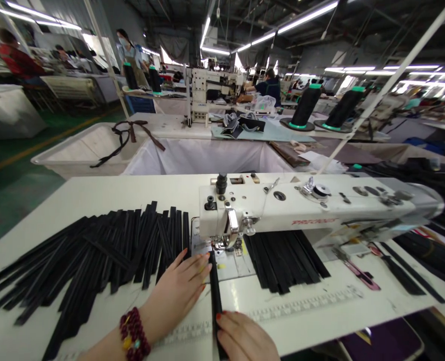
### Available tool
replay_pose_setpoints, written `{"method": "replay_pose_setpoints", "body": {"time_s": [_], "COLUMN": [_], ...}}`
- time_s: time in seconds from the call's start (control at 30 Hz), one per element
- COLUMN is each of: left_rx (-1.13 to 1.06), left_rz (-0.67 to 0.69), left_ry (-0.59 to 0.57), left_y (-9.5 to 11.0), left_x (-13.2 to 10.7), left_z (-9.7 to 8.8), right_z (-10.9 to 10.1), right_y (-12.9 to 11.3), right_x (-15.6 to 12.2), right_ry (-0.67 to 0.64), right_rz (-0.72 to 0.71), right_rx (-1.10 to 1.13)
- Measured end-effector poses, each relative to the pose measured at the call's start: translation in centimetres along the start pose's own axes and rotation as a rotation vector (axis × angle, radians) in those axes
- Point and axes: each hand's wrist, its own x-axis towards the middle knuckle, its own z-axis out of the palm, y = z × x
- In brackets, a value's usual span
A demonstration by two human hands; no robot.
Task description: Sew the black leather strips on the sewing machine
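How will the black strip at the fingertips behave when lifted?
The black strip is probably light, being so narrow. It may flex without flopping completely: others in the pile at left lie nearly straight. It could also slide easily, as the table looks smooth and glossy.

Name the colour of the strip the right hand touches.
The strip is black, clearest in head view.

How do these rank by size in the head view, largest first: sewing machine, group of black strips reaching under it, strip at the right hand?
1. Sewing machine
2. Group of black strips reaching under it
3. Strip at the right hand, partly covered
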Motion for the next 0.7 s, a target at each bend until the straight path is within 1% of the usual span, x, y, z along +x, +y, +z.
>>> {"method": "replay_pose_setpoints", "body": {"time_s": [0.07, 0.17, 0.37, 0.5, 0.7], "left_rx": [0.028, 0.044, 0.018, 0.002, -0.018], "left_rz": [-0.015, -0.034, -0.042, -0.053, -0.047], "left_ry": [-0.010, -0.006, 0.024, 0.027, 0.006], "left_y": [0.2, 0.1, -0.4, -0.5, -0.8], "left_x": [0.1, 0.5, 0.7, 0.6, 0.8], "left_z": [0.4, 1.2, 1.8, 2.0, 1.7], "right_z": [-0.1, -0.2, 0.3, 0.5, 0.3], "right_y": [1.2, 2.2, 2.2, 2.2, 2.0], "right_x": [0.9, 1.5, 1.5, 1.5, 1.9], "right_ry": [0.002, -0.021, -0.035, -0.006, -0.017], "right_rz": [-0.066, -0.070, -0.067, -0.060, -0.019], "right_rx": [0.002, -0.015, 0.005, -0.020, 0.018]}}
